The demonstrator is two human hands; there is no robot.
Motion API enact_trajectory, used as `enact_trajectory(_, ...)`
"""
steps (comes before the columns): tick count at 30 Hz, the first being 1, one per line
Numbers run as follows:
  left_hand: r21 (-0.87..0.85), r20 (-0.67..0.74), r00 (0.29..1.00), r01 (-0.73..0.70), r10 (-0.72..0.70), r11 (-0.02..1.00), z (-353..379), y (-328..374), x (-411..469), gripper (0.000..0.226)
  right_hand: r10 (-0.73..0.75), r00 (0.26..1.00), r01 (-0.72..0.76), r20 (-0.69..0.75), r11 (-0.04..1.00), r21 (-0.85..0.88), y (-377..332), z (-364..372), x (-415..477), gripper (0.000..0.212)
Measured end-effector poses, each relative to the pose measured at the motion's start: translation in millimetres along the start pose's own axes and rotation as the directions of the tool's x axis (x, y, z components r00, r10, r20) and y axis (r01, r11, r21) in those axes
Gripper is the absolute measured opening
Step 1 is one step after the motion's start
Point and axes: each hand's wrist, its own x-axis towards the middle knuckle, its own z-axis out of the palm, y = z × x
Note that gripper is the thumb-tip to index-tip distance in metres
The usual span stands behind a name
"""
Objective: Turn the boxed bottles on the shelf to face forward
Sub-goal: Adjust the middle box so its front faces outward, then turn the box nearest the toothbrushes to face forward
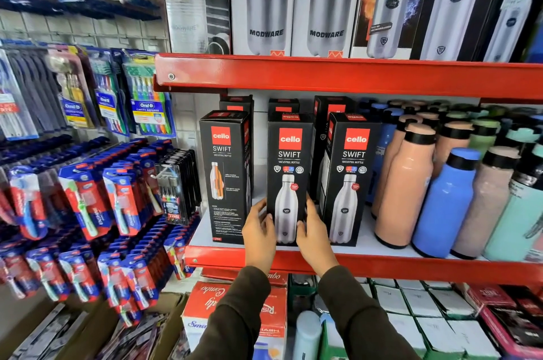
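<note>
Three black Cello Swift bottle boxes stand in the front row of the red shelf [382,267]. The middle box [289,159] faces forward, showing a steel bottle picture. My left hand [258,231] grips its lower left edge and my right hand [314,230] grips its lower right edge. The right box [351,171] also shows its front. The left box [224,174] shows a different panel with an orange cutaway bottle and small text. More black boxes [333,108] stand in the row behind, partly hidden.
Loose peach, blue and mint bottles [446,201] crowd the shelf right of the boxes. Modware and other bottle boxes [326,3] fill the shelf above. Hanging toothbrush packs [117,201] are at the left. Red cartons [235,309] and white boxes sit below.
</note>
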Motion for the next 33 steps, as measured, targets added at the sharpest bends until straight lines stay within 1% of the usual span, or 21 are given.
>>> enact_trajectory(4,-0.002,0.017,1.000,-0.016,0.016,1.000,-1,1,-2,0.043,0.011,0.999,-0.011,-0.040,1.000,-0.002,-1,1,-3,0.064)
enact_trajectory(6,-0.007,0.022,0.999,-0.024,0.024,1.000,-3,1,-5,0.042,0.003,0.995,-0.002,-0.096,1.000,0.012,1,2,-6,0.059)
enact_trajectory(9,-0.041,0.018,0.999,-0.047,0.047,0.998,-8,1,-13,0.041,-0.019,0.980,0.037,-0.199,0.996,0.087,5,7,-16,0.053)
enact_trajectory(11,-0.069,-0.011,0.998,-0.068,0.068,0.995,-13,4,-21,0.039,-0.060,0.953,0.090,-0.297,0.992,0.090,5,10,-22,0.045)
enact_trajectory(13,-0.064,-0.066,0.991,-0.117,0.113,0.991,-20,10,-28,0.032,-0.129,0.910,0.160,-0.393,0.986,0.048,2,15,-27,0.037)
enact_trajectory(15,-0.026,-0.136,0.972,-0.194,0.189,0.981,-29,16,-31,0.028,-0.186,0.883,0.221,-0.431,0.975,0.031,-6,20,-31,0.031)
enact_trajectory(17,0.028,-0.201,0.943,-0.266,0.266,0.963,-39,21,-30,0.029,-0.229,0.884,0.276,-0.408,0.959,0.060,-17,27,-35,0.026)
enact_trajectory(19,0.051,-0.261,0.923,-0.280,0.283,0.959,-49,23,-25,0.033,-0.256,0.903,0.305,-0.345,0.947,0.096,-29,37,-36,0.026)
enact_trajectory(21,0.086,-0.309,0.913,-0.253,0.268,0.964,-60,21,-15,0.036,-0.283,0.921,0.314,-0.270,0.946,0.083,-38,49,-35,0.031)
enact_trajectory(23,0.127,-0.318,0.924,-0.181,0.213,0.975,-71,14,-2,0.041,-0.266,0.947,0.285,-0.182,0.955,0.087,-47,62,-31,0.038)
enact_trajectory(25,0.154,-0.284,0.948,-0.103,0.144,0.983,-83,5,12,0.047,-0.197,0.977,0.205,-0.083,0.973,0.102,-55,74,-27,0.044)
enact_trajectory(28,0.142,-0.190,0.979,-0.051,0.078,0.988,-98,-4,25,0.052,-0.122,0.992,0.122,0.002,0.990,0.068,-60,89,-17,0.049)
enact_trajectory(31,0.056,-0.124,0.992,0.037,-0.030,0.998,-107,2,27,0.041,-0.090,0.995,0.087,0.046,0.995,0.053,-60,102,-11,0.056)
enact_trajectory(33,-0.001,-0.103,0.992,0.079,-0.079,0.997,-112,3,29,0.038,-0.082,0.995,0.080,0.052,0.996,0.043,-59,109,-10,0.063)
